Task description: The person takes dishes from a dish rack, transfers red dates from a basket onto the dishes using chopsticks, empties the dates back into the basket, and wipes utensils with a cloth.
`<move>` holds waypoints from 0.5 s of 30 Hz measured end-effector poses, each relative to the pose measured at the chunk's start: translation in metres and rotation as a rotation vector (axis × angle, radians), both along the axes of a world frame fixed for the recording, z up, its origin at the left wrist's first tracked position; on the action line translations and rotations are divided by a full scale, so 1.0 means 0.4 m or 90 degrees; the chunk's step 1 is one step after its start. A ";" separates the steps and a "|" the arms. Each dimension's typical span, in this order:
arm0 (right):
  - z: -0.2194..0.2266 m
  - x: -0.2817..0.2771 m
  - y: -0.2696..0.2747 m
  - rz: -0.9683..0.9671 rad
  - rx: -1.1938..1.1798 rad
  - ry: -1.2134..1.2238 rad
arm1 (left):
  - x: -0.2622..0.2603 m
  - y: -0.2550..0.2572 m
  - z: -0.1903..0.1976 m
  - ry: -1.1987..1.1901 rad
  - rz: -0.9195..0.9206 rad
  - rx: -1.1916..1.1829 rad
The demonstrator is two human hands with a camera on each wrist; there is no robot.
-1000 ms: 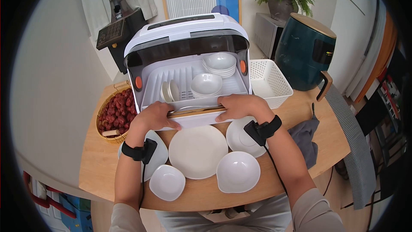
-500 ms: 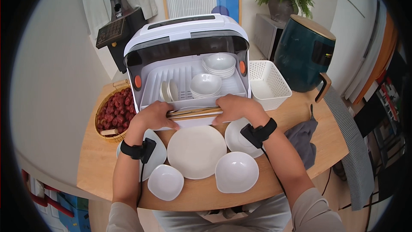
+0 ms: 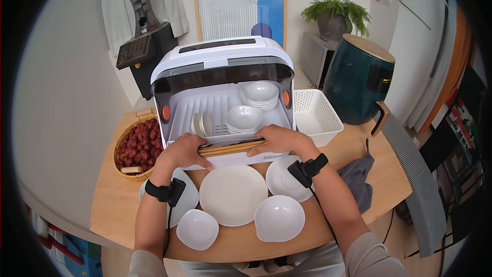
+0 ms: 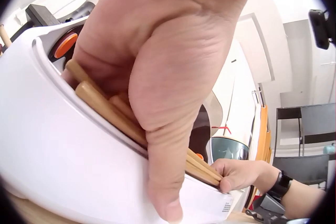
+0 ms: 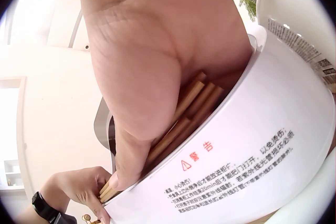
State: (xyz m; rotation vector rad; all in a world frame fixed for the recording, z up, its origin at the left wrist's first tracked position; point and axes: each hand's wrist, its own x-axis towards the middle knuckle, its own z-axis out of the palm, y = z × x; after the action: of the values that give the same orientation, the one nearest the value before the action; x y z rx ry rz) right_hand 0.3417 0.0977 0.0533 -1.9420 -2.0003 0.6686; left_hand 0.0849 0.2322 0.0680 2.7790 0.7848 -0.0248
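A bundle of wooden chopsticks lies lengthwise along the front edge of a white dish cabinet, whose dark lid is raised. My left hand grips the bundle's left end, fingers behind it and thumb reaching down the cabinet's front. At the other end my right hand holds the chopsticks, its thumb across them in the right wrist view. Inside the cabinet sit stacked white bowls, another bowl stack behind, and small upright dishes in the left slots.
Before the cabinet stand a large round plate, a spouted bowl, a small squarish bowl and a saucer. A basket of red dates flanks it left; a white perforated basket, green air fryer and grey cloth lie right.
The chopsticks have come up to show more fully above the cabinet's front edge. My right thumb has shifted from the front wall up onto them. The head view has tilted upward.
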 end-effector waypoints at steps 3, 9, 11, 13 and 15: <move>-0.006 0.003 -0.004 0.008 0.059 0.022 | -0.003 0.003 -0.001 -0.024 -0.017 0.006; 0.041 -0.024 -0.013 0.002 0.124 0.013 | -0.021 -0.005 0.035 -0.109 -0.038 -0.002; 0.057 -0.037 -0.020 -0.021 0.111 -0.016 | -0.027 -0.019 0.063 -0.096 0.030 0.032; 0.056 -0.043 -0.021 -0.029 0.248 -0.059 | -0.033 -0.042 0.085 -0.124 0.043 0.049; 0.068 -0.050 -0.028 -0.033 0.298 -0.081 | -0.041 -0.050 0.097 -0.152 0.057 0.068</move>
State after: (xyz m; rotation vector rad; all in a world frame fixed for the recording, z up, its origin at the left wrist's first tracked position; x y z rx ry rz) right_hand 0.3216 0.0864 0.0804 -1.7747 -1.9472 0.0501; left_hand 0.0685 0.2120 0.1068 2.7709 0.8693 0.3680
